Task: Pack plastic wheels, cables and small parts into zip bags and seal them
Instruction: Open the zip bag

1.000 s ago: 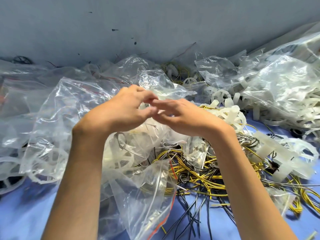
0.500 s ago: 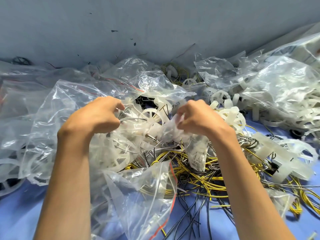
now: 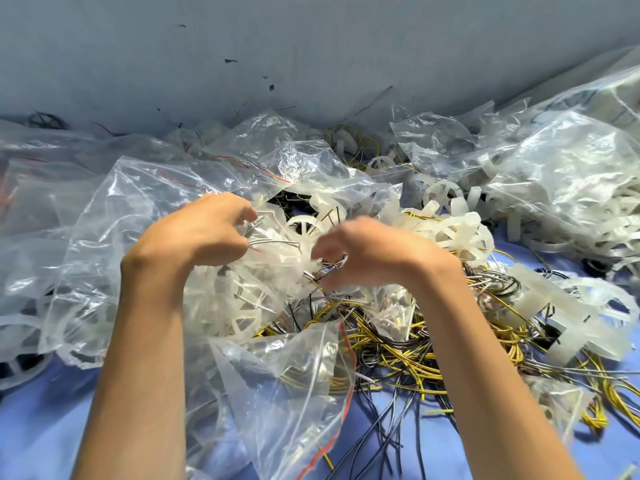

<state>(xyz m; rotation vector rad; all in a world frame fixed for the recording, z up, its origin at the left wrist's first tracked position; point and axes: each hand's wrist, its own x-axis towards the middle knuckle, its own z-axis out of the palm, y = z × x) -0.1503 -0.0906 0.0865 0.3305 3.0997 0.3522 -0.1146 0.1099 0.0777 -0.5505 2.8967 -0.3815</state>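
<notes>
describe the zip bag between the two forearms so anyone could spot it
Start at the near edge of the blue table, between the left forearm and the right forearm. A crumpled clear zip bag lies there. It is the nearest bag, its red zip line runs down its right edge, and yellow cables show through.

Zip bags (image 3: 145, 216) are thin clear plastic, glossy and all crinkled. Wheels (image 3: 460, 233) look like milky, translucent matt plastic. Cables (image 3: 398, 355) have smooth yellow and black plastic sleeving. Blue tabletop (image 3: 41, 417), lower left, looks smooth and matt.
</notes>
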